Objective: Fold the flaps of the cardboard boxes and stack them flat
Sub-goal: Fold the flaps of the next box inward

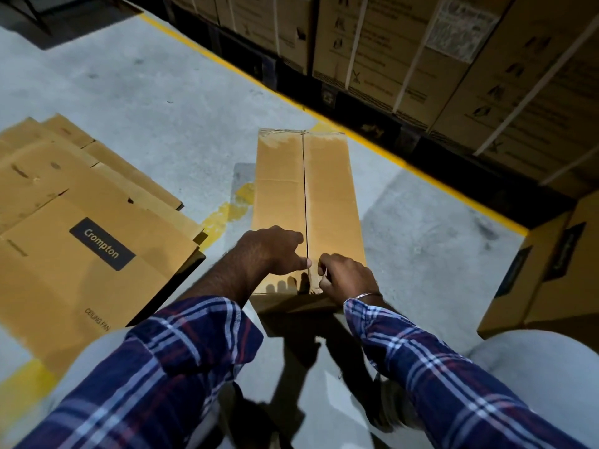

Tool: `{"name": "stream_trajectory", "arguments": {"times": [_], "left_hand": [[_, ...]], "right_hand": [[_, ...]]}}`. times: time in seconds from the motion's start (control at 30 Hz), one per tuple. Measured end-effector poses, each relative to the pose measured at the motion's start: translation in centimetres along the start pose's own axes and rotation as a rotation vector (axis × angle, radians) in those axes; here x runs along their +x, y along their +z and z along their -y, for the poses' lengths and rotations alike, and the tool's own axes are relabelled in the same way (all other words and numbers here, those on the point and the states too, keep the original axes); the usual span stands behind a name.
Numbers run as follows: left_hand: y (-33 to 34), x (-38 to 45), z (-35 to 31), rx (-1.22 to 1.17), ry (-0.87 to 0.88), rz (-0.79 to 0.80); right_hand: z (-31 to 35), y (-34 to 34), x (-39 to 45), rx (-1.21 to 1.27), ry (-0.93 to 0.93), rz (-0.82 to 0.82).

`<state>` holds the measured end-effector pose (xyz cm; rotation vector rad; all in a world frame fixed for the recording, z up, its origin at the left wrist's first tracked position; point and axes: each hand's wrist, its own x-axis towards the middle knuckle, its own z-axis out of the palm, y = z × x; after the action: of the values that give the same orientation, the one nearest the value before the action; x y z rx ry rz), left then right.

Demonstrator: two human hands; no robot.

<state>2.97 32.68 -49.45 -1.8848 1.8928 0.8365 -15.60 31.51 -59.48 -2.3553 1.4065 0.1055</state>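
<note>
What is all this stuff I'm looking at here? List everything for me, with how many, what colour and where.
Long box: one, tan, on the floor in the middle, its two top flaps meeting along a centre seam.
Flattened boxes: a pile, exact count unclear, tan, on the floor at left; the top one has a dark label.
Stacked cartons: many, brown with pale straps, along the top and right.
Side carton: one, brown with dark labels, at the right edge.
Floor line: one, yellow, painted on the grey floor before the stacked cartons.
Bracelet: one, silvery, on the right wrist.
Sleeves: two, blue plaid.
Left hand: resting on the long box's left flap.
Right hand: fingers curled at the seam's near end.
</note>
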Motion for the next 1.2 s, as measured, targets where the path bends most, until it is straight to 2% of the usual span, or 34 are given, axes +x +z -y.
{"name": "stream_trajectory", "arguments": {"times": [0.27,0.4,0.57,0.77,0.97,1.07,1.13,1.2], "left_hand": [[0.4,-0.5,-1.0,-0.003,0.016,0.001],[0.7,-0.2,-0.6,0.013,0.021,0.019],[0.5,0.2,0.4,0.008,0.022,0.032],[0.0,0.8,0.5,-0.007,0.024,0.011],[0.0,0.5,-0.8,-0.011,0.060,0.008],[0.4,0.7,-1.4,-0.002,0.069,0.012],[0.7,0.9,-1.5,0.005,0.071,0.008],[0.8,1.1,-1.6,0.012,0.073,0.015]], "right_hand": [[-0.1,3.3,0.3,-0.232,-0.022,0.126],[0.0,3.8,0.6,-0.291,-0.066,0.066],[0.1,2.5,0.6,-0.234,-0.086,0.030],[-0.2,-1.2,-1.4,-0.066,-0.062,-0.086],[-3.0,-4.7,-3.9,0.140,0.183,-0.171],[-5.0,-5.3,-4.6,0.225,0.321,-0.321],[-6.3,-5.1,-4.6,0.164,0.400,-0.376],[-7.7,-4.6,-4.3,0.052,0.447,-0.345]]}}
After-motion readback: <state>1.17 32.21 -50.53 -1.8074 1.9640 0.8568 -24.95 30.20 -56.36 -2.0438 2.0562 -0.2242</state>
